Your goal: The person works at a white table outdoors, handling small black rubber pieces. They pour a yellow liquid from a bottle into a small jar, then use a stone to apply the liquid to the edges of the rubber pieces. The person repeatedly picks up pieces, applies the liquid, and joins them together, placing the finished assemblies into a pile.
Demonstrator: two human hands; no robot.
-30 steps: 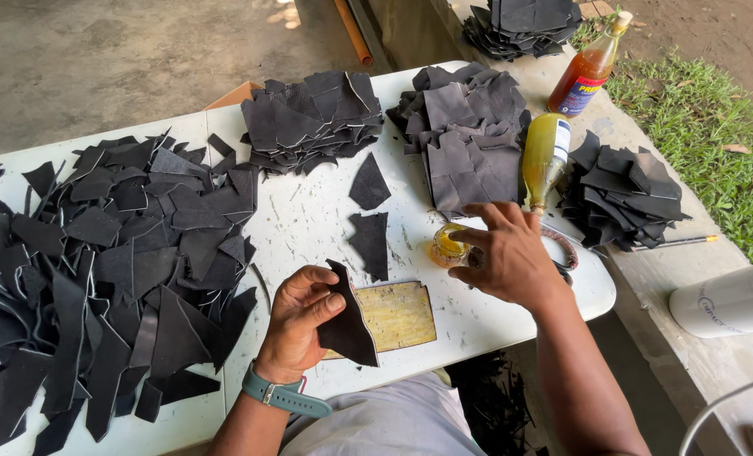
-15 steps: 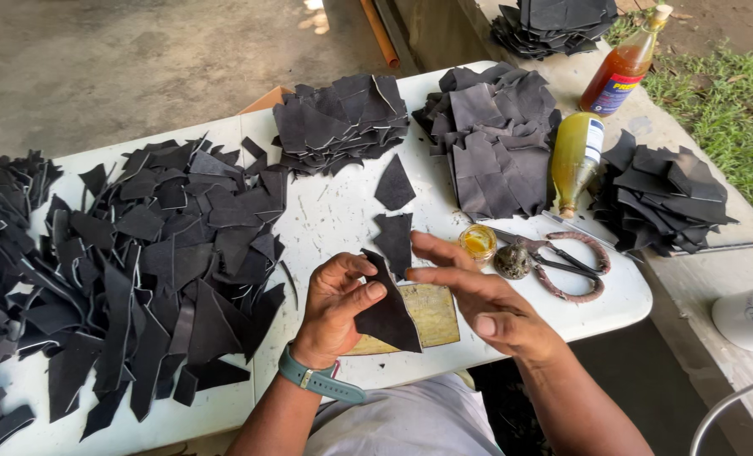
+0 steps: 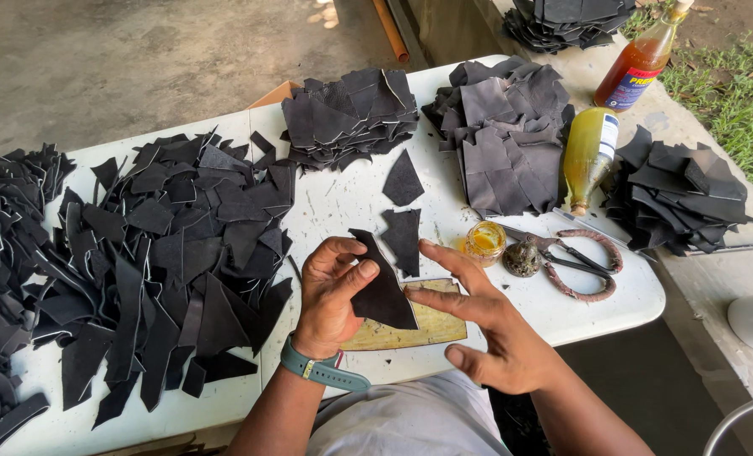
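My left hand (image 3: 330, 291) pinches a black, pointed leather piece (image 3: 385, 291) between thumb and fingers, holding it over a yellowish board (image 3: 431, 325) near the table's front edge. My right hand (image 3: 486, 325) hovers just to the right of the piece, fingers spread, index fingertip close to its edge. A small jar of yellow glue (image 3: 484, 242) stands just beyond my right hand. Two loose black pieces (image 3: 403, 215) lie on the white table (image 3: 334, 203) past the held one.
Large heap of black leather scraps (image 3: 165, 253) on the left. Stacks of cut pieces at the back centre (image 3: 347, 118), back right (image 3: 507, 139) and far right (image 3: 676, 190). Scissors with wrapped handles (image 3: 575, 257), a lying yellow bottle (image 3: 587, 156) and an upright orange bottle (image 3: 638, 67).
My right hand left the glue jar area by the scissors and came back beside the leather piece, which my left hand raised and kept holding.
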